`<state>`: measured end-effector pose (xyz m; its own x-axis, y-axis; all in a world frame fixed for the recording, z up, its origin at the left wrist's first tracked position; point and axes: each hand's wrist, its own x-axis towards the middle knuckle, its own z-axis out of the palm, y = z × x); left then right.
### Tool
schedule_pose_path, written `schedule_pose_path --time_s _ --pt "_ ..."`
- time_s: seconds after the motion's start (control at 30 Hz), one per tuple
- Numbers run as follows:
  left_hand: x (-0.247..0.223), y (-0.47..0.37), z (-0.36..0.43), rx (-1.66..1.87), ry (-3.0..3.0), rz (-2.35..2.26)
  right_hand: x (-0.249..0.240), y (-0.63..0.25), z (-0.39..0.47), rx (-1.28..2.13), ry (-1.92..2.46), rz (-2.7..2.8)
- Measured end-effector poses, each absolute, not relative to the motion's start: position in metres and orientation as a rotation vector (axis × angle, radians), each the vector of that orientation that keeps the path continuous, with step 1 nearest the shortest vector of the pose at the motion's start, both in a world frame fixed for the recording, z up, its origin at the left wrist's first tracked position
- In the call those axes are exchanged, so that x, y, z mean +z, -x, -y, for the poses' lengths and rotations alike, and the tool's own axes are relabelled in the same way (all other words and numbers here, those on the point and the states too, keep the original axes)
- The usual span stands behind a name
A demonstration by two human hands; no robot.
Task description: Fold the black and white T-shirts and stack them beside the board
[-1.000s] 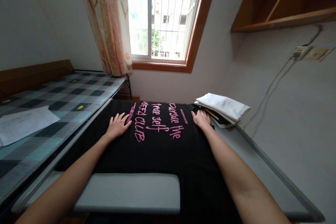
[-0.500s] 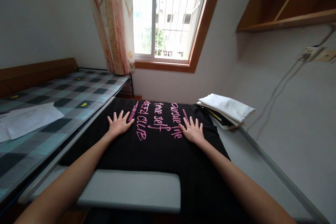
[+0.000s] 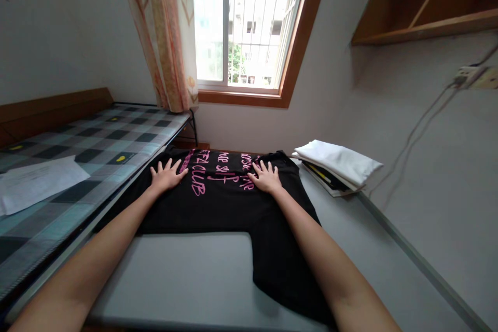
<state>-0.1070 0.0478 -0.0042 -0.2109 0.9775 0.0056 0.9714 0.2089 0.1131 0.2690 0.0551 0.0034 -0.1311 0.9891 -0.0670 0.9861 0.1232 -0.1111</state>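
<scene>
Black cotton T-shirt with pink lettering (image 3: 233, 207), soft, limp and light, lies on the grey worktop (image 3: 187, 280) under left hand (image 3: 165, 176) and right hand (image 3: 266, 179), fingers spread flat at twelve o'clock; best pinched at its hem corners.

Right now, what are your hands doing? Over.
Left hand and right hand both flat, fingers spread, on the black shirt. Shirt spread on the grey table. White folded cloth apart, to the right.

right hand (image 3: 266, 178) slid inward, black shirt (image 3: 229, 207) narrower at right
</scene>
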Motion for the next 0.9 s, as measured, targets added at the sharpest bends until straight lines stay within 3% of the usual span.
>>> schedule_pose_path --time_s 0.1,0.33,0.67,0.9 --pt "-0.004 0.107 -0.05 0.146 -1.916 -2.408 0.004 -0.267 -0.068 0.223 1.996 2.356" --pt "-0.001 0.087 -0.04 0.113 -1.865 -2.443 0.003 -0.286 -0.047 0.196 2.383 1.821" --pt "-0.004 0.087 0.0 0.047 -1.9 -2.431 0.016 -0.313 0.01 0.2 2.333 2.232" --pt "0.0 0.084 0.006 0.067 -1.919 -2.432 0.042 -0.314 -0.029 -0.088 2.281 2.227"
